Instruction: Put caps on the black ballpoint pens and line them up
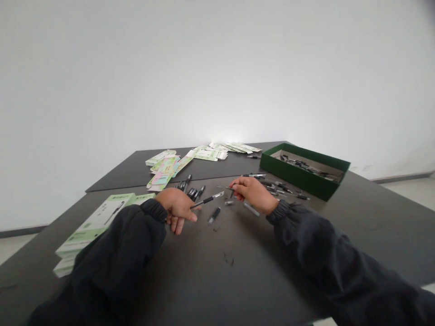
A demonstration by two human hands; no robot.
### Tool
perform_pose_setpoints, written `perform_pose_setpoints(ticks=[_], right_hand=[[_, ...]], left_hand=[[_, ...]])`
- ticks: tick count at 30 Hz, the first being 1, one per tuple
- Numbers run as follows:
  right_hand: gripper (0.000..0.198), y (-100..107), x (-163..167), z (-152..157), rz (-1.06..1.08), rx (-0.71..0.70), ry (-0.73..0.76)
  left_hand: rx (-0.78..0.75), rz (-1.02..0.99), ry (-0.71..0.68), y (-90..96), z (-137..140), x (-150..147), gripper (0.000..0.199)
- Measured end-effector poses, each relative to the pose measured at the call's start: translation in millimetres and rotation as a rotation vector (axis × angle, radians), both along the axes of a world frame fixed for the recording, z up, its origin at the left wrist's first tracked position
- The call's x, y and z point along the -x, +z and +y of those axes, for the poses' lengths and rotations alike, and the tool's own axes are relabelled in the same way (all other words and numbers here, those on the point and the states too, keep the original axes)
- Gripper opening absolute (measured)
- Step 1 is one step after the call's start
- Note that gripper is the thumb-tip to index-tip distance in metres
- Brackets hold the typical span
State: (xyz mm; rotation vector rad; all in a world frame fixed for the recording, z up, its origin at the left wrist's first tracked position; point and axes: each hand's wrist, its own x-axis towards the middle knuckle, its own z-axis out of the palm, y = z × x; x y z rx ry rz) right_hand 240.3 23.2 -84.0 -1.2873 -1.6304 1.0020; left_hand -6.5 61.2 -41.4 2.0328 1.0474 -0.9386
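Observation:
My left hand (179, 207) is closed on a gel pen (208, 199) with a black grip, its clear end pointing right. My right hand (252, 193) pinches a thin dark piece (232, 194) just right of that end; its kind is too small to make out. Between and below the hands lie a short black pen part (214, 215) and a small clear piece (229, 203). A clear tube (251, 209) rests on the table under my right hand. Several capped black pens (195, 194) lie beyond my left hand.
A green open box (295, 175) holding several pens stands at the right, with loose pens (277, 186) before it. Flattened cartons (165, 170) lie at the back left, more cartons (234, 147) farther back. Stacked pen boxes (98, 222) sit beside my left sleeve.

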Motion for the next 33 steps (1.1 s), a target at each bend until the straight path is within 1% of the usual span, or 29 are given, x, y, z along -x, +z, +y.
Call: perform_pose_setpoints(ticks=[1,3,6,10,16,21,30,32,33], right_hand=[[0.014,-2.7,4.8,-4.1,0.064,0.025,0.014],[0.013,-6.8,11.9,-9.0,0.128,0.028,0.024],[0.017,-10.0,17.2,-12.5,0.175,0.02,0.043],[0.022,-11.8,20.8,-17.4,0.284,0.097,0.088],[0.025,-13.2,27.4,-22.0,0.355,0.175,0.088],[0.027,-15.1,29.1,-21.5,0.352,0.147,0.087],[0.03,-14.3,27.2,-20.7,0.31,0.102,0.195],[0.031,-14.8,26.5,-20.5,0.33,0.1,0.202],[0.034,-15.6,26.3,-20.5,0.359,0.098,0.208]], left_hand=[[0.036,0.019,0.026,0.1,-0.2,-0.7,0.062],[0.112,0.057,0.084,-0.7,0.1,-2.1,0.066],[0.118,0.066,0.081,-2.2,1.2,-4.0,0.068],[0.145,0.088,0.059,-2.8,2.4,-4.9,0.069],[0.15,0.055,0.093,-2.6,1.9,-4.8,0.086],[0.129,0.054,0.138,-2.7,-2.4,-7.7,0.085],[0.116,0.064,0.083,-2.1,-5.4,-11.8,0.084],[0.125,0.078,0.072,-2.0,-5.3,-13.0,0.083],[0.131,0.085,0.064,-2.0,-5.4,-13.7,0.081]])
